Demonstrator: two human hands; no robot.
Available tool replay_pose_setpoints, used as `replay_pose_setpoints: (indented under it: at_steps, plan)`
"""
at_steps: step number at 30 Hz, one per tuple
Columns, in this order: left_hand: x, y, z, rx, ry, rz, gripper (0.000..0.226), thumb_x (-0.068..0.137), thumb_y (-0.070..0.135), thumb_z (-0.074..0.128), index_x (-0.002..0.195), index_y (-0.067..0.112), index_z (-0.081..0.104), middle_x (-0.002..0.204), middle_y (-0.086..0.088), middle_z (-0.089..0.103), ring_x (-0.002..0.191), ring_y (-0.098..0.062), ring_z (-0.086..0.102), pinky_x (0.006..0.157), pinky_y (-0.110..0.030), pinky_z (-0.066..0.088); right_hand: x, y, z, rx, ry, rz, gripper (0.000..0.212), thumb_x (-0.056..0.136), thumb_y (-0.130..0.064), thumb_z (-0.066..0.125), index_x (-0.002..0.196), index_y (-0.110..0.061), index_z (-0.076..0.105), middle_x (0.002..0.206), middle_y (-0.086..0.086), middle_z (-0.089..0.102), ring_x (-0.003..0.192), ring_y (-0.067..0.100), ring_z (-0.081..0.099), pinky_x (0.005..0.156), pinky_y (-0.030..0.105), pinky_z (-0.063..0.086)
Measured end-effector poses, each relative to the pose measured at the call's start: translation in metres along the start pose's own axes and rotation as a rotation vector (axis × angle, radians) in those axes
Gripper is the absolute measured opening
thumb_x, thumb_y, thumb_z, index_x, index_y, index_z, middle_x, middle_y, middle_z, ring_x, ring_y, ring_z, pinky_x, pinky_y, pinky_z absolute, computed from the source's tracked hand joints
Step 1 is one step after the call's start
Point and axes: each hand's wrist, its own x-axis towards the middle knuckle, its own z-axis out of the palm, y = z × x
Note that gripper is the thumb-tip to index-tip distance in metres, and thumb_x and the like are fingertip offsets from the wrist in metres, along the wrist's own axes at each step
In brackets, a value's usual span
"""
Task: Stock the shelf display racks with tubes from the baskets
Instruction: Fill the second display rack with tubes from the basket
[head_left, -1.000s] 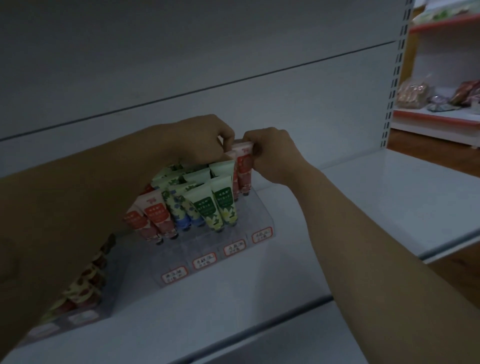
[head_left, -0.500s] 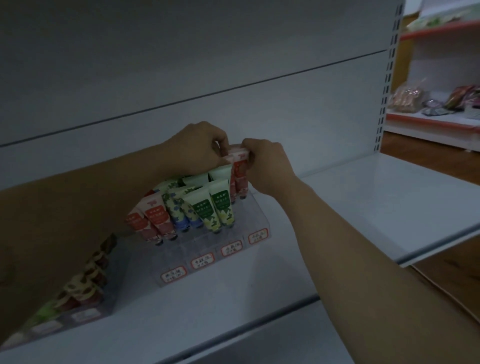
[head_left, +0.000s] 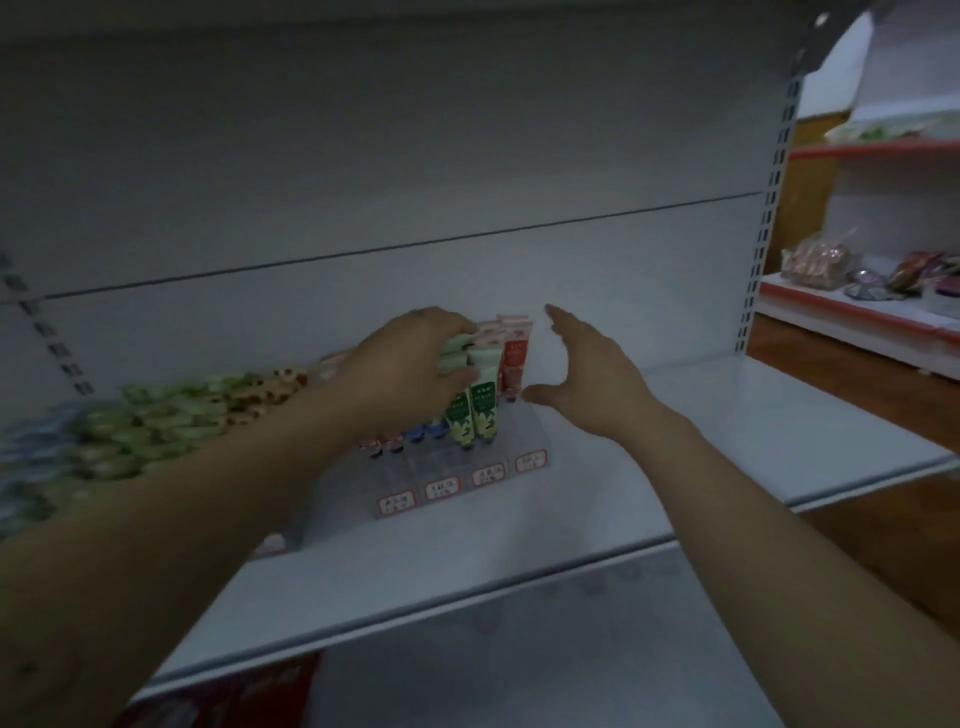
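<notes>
A clear display rack (head_left: 452, 465) stands on the white shelf (head_left: 675, 441), against the back panel, with four red-bordered price labels (head_left: 442, 488) along its front edge. Its lanes hold tubes standing in stepped rows: red-and-white tubes (head_left: 385, 446) in the leftmost lane, blue tubes (head_left: 426, 431) next, green tubes (head_left: 480, 402) after them, and red tubes (head_left: 515, 353) in the rightmost lane, filled only at the back. The left hand (head_left: 410, 364) lies over the upper rows, its fingers curled round the tops of the green tubes with the thumb pressed against their front. The right hand (head_left: 587, 379) hangs just beside the rack's right side, fingers straight and spread, thumb pointing toward the red tubes, holding nothing. To the left a second rack (head_left: 171, 426), blurred, is packed with green, brown-patterned and bluish tubes. Far right, another shelf unit (head_left: 852, 325) carries packaged goods.
</notes>
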Motion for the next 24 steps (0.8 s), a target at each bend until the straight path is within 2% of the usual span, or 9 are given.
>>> replay_pose_setpoints:
  at_steps: [3, 5, 7, 9, 12, 16, 19, 22, 24]
  plan:
    - [-0.046, 0.002, -0.001, 0.041, 0.082, 0.043, 0.055, 0.085, 0.034, 0.069, 0.134, 0.016, 0.052, 0.135, -0.005, 0.053, 0.122, -0.024, 0.049, 0.1, -0.031, 0.039, -0.027, -0.027, -0.015, -0.116, -0.035, -0.042, 0.107, 0.073, -0.047, 0.077, 0.152, -0.021, 0.011, 0.152, 0.006, 0.029, 0.137, 0.024, 0.03, 0.111, 0.037, 0.029]
    - [-0.077, -0.001, 0.002, 0.055, 0.167, 0.109, 0.05, 0.08, 0.032, 0.073, 0.124, 0.01, 0.06, 0.125, -0.012, 0.06, 0.115, -0.03, 0.055, 0.097, -0.038, 0.045, -0.048, -0.047, -0.017, -0.175, -0.055, -0.138, 0.106, 0.07, -0.051, 0.077, 0.151, -0.021, 0.016, 0.15, 0.005, 0.032, 0.136, 0.024, 0.032, 0.111, 0.037, 0.03]
    - [-0.109, -0.006, 0.012, 0.04, 0.205, 0.096, 0.05, 0.078, 0.035, 0.071, 0.118, 0.008, 0.063, 0.118, -0.012, 0.063, 0.11, -0.033, 0.057, 0.092, -0.041, 0.05, -0.072, -0.061, -0.011, -0.234, -0.091, -0.206, 0.106, 0.068, -0.058, 0.075, 0.151, -0.022, 0.02, 0.149, 0.004, 0.034, 0.134, 0.024, 0.033, 0.111, 0.04, 0.031]
    - [-0.139, -0.009, 0.025, 0.029, 0.205, 0.055, 0.054, 0.079, 0.041, 0.07, 0.121, 0.009, 0.062, 0.12, -0.011, 0.062, 0.115, -0.033, 0.055, 0.096, -0.042, 0.048, -0.096, -0.068, 0.0, -0.274, -0.146, -0.223, 0.106, 0.068, -0.06, 0.073, 0.151, -0.021, 0.019, 0.151, 0.004, 0.031, 0.136, 0.024, 0.03, 0.112, 0.042, 0.029]
    - [-0.18, -0.011, 0.048, 0.043, 0.212, 0.046, 0.056, 0.078, 0.042, 0.07, 0.122, 0.01, 0.061, 0.125, -0.01, 0.06, 0.121, -0.032, 0.05, 0.103, -0.043, 0.04, -0.133, -0.065, 0.025, -0.368, -0.217, -0.258, 0.106, 0.071, -0.06, 0.072, 0.151, -0.02, 0.016, 0.155, 0.004, 0.024, 0.14, 0.023, 0.024, 0.116, 0.037, 0.022]
    - [-0.229, -0.012, 0.084, 0.012, 0.226, 0.041, 0.053, 0.078, 0.041, 0.071, 0.121, 0.013, 0.061, 0.123, -0.007, 0.06, 0.119, -0.029, 0.052, 0.104, -0.042, 0.039, -0.179, -0.052, 0.065, -0.434, -0.296, -0.297, 0.106, 0.075, -0.063, 0.065, 0.152, -0.021, 0.006, 0.16, 0.001, 0.002, 0.147, 0.018, -0.002, 0.121, 0.034, 0.004]
    - [-0.269, -0.01, 0.122, 0.019, 0.146, 0.004, 0.054, 0.08, 0.046, 0.065, 0.123, 0.015, 0.06, 0.121, -0.004, 0.062, 0.114, -0.026, 0.055, 0.097, -0.034, 0.032, -0.213, -0.045, 0.095, -0.466, -0.366, -0.292, 0.105, 0.079, -0.063, 0.059, 0.152, -0.022, -0.004, 0.158, -0.001, -0.014, 0.143, 0.013, -0.019, 0.118, 0.032, -0.006]
    - [-0.308, -0.01, 0.165, 0.01, -0.036, -0.094, 0.057, 0.078, 0.051, 0.066, 0.124, 0.017, 0.06, 0.122, -0.003, 0.063, 0.111, -0.026, 0.058, 0.09, -0.038, 0.042, -0.248, -0.036, 0.129, -0.54, -0.473, -0.324, 0.1, 0.083, -0.058, 0.06, 0.152, -0.016, 0.001, 0.159, 0.011, -0.008, 0.147, 0.026, -0.007, 0.119, 0.039, 0.001]
    - [-0.333, -0.008, 0.193, -0.059, -0.19, -0.19, 0.06, 0.08, 0.051, 0.067, 0.129, 0.018, 0.057, 0.127, -0.003, 0.06, 0.117, -0.027, 0.055, 0.092, -0.04, 0.042, -0.268, -0.028, 0.147, -0.548, -0.545, -0.338, 0.094, 0.085, -0.054, 0.06, 0.153, -0.013, 0.009, 0.16, 0.012, 0.0, 0.147, 0.028, 0.003, 0.119, 0.041, 0.005]
